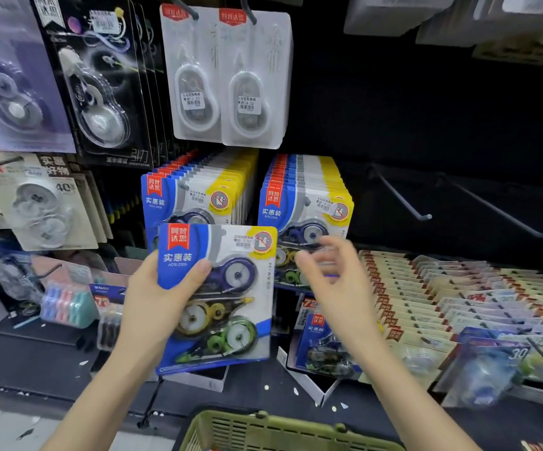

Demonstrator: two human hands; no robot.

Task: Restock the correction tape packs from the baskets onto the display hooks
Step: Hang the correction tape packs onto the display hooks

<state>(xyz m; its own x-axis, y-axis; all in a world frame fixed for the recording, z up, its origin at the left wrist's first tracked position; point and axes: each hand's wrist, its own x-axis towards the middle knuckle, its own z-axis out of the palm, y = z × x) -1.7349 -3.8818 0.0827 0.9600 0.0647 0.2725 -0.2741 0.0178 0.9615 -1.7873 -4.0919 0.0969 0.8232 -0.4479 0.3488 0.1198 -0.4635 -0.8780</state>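
The correction tape pack (218, 297) stands upright in your left hand (153, 307), thumb pressed on its front and fingers hidden behind it. It is just below two full rows of matching packs (306, 196) on their hooks. Two bare hooks (403, 200) jut out further right. Your right hand (332, 281) hovers beside the pack, blurred, with fingers loosely spread and holding nothing. The green basket (263, 431) is cut off at the bottom edge.
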